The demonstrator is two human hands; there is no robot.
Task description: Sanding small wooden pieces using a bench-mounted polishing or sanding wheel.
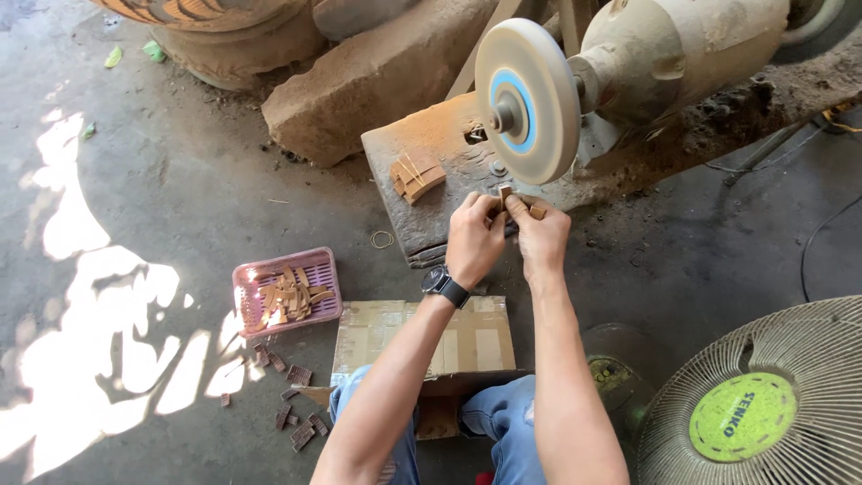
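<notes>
Wooden piece is pinched between both hands, left hand and right hand, just below the buffing wheel; presenting it calls for a steady lift.

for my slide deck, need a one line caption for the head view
Both hands, left hand and right hand, hold small wooden pieces just below a buffing wheel, pink basket nearby.

Your hands meet just below the grinding wheel; a stack of wood pieces lies left of it; the basket sits on the floor, left of the cardboard box; the fan stands at your right.
</notes>
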